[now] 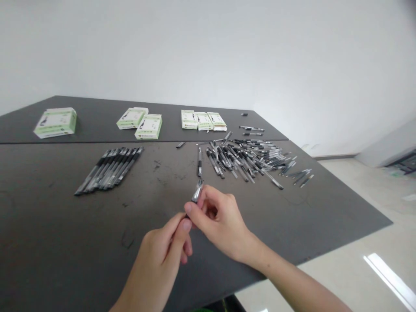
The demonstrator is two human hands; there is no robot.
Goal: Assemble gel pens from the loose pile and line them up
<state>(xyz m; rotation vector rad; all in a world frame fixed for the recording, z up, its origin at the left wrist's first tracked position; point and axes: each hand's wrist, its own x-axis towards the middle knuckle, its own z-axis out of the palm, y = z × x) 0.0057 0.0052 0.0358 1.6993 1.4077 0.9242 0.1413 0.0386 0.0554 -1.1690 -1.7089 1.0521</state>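
Note:
Above the near part of the dark table, both my hands grip one pen (196, 193) with a clear cap end and a black grip. My left hand (165, 247) pinches its lower part between thumb and fingers. The thumb and fingers of my right hand (221, 216) close on it higher up, near the clear end, which points away from me. Much of the barrel is hidden by my fingers. Just beyond the hands lies a single pen (199, 161), pointing away. A neat row of capped pens (108, 170) rests to the left.
A large loose heap of pen parts (247, 156) covers the right side of the table (156, 203). Green and white boxes (56, 122) stand along the back, some grouped. A few pens (252, 128) lie at the back right. The table's right edge drops to a pale floor.

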